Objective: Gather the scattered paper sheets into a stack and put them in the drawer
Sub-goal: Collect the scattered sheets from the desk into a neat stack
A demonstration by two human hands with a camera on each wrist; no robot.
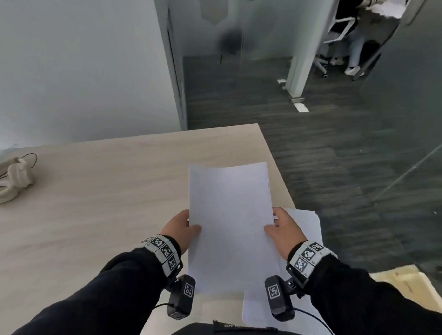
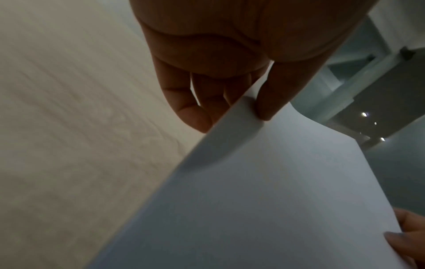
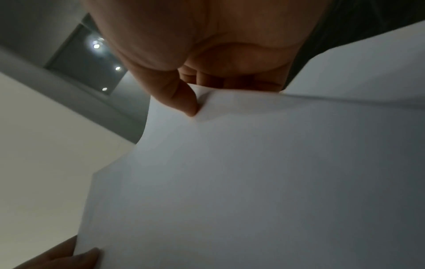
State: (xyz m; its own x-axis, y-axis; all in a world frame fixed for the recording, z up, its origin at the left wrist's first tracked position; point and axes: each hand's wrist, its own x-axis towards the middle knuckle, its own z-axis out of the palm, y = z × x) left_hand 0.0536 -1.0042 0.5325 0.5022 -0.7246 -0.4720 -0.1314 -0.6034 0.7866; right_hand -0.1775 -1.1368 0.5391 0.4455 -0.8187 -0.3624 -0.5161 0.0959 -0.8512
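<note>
A stack of white paper sheets (image 1: 230, 217) is held up above the right end of the light wooden table (image 1: 103, 196). My left hand (image 1: 183, 227) pinches its left edge, thumb on top and fingers underneath. My right hand (image 1: 282, 228) pinches the right edge the same way. The left wrist view shows the thumb (image 2: 276, 94) pressed on the stack (image 2: 264, 191). In the right wrist view the thumb (image 3: 181, 98) dents the stack (image 3: 253, 182). More white sheets (image 1: 307, 229) lie below the right hand, overhanging the table's right edge. No drawer is clearly visible.
Cream headphones (image 1: 8, 182) with a cable lie at the table's far left. Dark carpet (image 1: 327, 151) lies right of the table, with a glass partition (image 1: 410, 165) beyond. A pale wooden surface (image 1: 404, 283) shows at lower right. A person sits on a chair (image 1: 340, 30) far off.
</note>
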